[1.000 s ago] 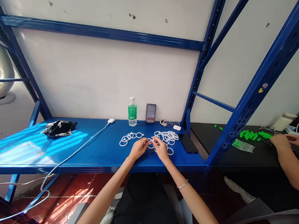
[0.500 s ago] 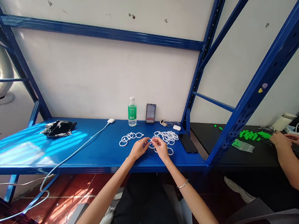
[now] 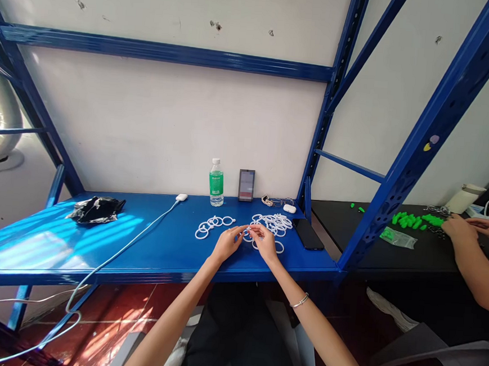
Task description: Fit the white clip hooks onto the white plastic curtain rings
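My left hand [image 3: 226, 243] and my right hand [image 3: 264, 243] meet over the blue table, fingertips pinched close together. Between them is a small part of a white ring [image 3: 247, 232], mostly covered by the fingers. Just behind my right hand lies a pile of white rings [image 3: 281, 224], and one loose ring [image 3: 279, 247] sits at its right side. To the left of my left hand, several white rings [image 3: 201, 234] lie in an overlapping row.
At the back stand a water bottle [image 3: 216, 183] and an upright screen [image 3: 246, 185]. A phone [image 3: 308, 234], a white case [image 3: 289, 208], a charging cable [image 3: 139, 235] and a black bag [image 3: 97, 211] lie about. At right, a co-worker's hands [image 3: 461, 231] are near green pieces [image 3: 411, 220].
My hands stay in nearly the same place, with only slight finger movement around the ring. The ring groups on the table look the same.
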Available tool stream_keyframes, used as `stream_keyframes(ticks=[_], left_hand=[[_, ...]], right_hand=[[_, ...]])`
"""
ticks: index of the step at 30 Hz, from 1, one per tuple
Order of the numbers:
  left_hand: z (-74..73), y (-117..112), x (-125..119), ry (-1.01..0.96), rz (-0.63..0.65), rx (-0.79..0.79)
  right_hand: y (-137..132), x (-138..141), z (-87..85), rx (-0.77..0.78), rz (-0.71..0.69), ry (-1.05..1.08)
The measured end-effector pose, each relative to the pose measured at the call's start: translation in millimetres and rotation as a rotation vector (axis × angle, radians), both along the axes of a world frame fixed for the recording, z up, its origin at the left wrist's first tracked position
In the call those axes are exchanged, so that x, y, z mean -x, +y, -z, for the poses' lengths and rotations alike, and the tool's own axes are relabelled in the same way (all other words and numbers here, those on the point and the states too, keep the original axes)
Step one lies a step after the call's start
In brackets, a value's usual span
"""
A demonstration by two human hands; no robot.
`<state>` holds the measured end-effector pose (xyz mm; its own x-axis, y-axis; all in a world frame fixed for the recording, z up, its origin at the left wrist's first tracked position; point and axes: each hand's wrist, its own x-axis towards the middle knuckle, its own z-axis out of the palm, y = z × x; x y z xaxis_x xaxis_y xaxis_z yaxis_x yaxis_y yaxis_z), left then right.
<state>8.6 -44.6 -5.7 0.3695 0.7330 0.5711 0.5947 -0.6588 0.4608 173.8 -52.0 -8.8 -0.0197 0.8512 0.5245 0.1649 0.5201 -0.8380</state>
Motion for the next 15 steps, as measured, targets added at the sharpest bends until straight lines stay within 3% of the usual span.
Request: stream_keyframes(ticks=[15], left_hand=[[2.0,-1.4,-0.7,0.128,-0.036,-0.062]], right_hand=[[-6.3,1.1,-4.2,-0.032,0.009,-0.065]])
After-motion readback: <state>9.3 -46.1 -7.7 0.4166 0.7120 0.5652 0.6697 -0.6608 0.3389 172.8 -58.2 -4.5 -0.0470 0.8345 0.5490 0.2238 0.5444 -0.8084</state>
